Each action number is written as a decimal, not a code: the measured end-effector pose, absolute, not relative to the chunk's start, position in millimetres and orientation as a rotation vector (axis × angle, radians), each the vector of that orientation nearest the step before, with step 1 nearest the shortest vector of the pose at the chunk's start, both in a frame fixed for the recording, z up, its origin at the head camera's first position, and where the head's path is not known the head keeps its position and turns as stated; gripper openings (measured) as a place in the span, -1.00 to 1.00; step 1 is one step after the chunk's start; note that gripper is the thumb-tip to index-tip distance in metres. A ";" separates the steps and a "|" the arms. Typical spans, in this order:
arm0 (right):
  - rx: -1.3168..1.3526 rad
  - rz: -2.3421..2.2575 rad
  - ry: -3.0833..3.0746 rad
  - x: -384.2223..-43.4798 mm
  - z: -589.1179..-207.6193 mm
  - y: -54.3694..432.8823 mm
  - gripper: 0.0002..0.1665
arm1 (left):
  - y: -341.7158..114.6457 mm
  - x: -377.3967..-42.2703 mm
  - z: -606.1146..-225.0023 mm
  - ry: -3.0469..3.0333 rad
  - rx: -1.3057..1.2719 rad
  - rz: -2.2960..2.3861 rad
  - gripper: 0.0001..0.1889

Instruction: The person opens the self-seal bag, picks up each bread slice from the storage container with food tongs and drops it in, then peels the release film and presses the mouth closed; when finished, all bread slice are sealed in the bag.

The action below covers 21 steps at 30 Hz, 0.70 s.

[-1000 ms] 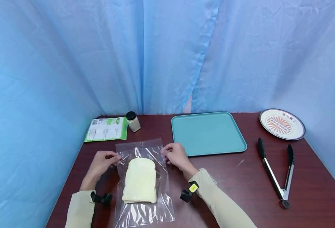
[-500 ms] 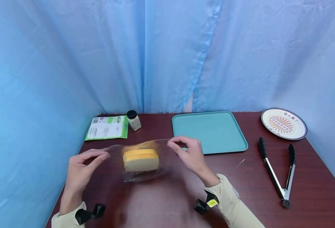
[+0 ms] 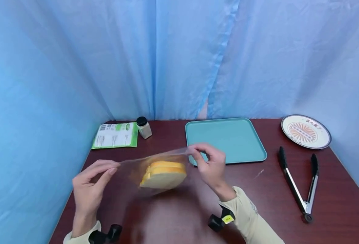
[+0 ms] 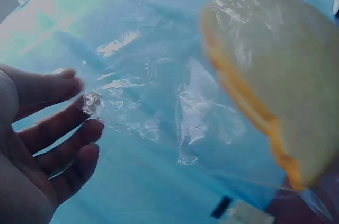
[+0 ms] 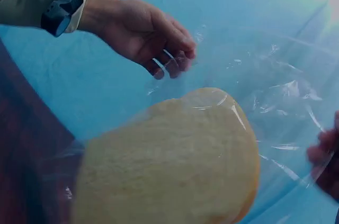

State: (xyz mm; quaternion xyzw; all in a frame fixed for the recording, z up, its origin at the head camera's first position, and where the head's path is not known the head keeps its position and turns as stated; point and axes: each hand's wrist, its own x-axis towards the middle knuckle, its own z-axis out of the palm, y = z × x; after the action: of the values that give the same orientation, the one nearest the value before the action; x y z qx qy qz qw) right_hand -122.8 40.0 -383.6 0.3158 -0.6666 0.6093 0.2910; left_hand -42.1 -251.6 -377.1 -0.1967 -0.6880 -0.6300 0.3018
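Slices of bread [image 3: 164, 176] with orange-yellow crust hang tilted inside a clear plastic bag [image 3: 133, 173], above the table. My left hand [image 3: 91, 184] pinches the bag's left corner between thumb and fingers. The opposite corner is pinched by my right hand [image 3: 208, 166], close in front of the tray. In the left wrist view the crinkled film [image 4: 137, 97] stretches from the fingertips to the bread [image 4: 275, 70]. From the right wrist, the broad face of the bread [image 5: 175, 166] shows through the film, with the left hand [image 5: 148, 36] beyond it.
A teal tray [image 3: 228, 139] lies behind the right hand. At the back left are a green-and-white packet [image 3: 115, 135] and a black-capped jar [image 3: 144, 128]. Tongs [image 3: 300, 186] and a patterned plate [image 3: 306, 132] lie on the right. Blue curtains [image 3: 121, 61] enclose the table.
The bag lay flat on the table under both hands and has been lifted and tipped. The bread inside has since slid to the right and tilted, and the right hand has risen slightly.
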 end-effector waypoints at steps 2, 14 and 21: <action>0.837 1.633 -1.759 -121.2 -380.3 40.9 -0.95 | -247.7 -42.3 -379.3 -1.813 -0.505 -1.687 -0.78; 0.808 1.571 -1.776 -115.6 -379.3 41.2 -0.93 | -236.5 -46.6 -390.1 -1.859 -0.370 -1.710 -0.85; 0.831 1.749 -1.852 -112.8 -384.3 56.2 -0.83 | -239.1 -39.9 -392.8 -1.869 -0.342 -1.787 -0.88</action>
State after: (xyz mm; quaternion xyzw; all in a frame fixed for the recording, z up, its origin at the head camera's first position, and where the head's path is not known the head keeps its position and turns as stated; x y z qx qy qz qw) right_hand -112.8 56.2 -384.3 0.3021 -0.6728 0.6353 0.2292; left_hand -39.9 -239.1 -392.8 -0.1265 -0.6911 -0.6610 0.2635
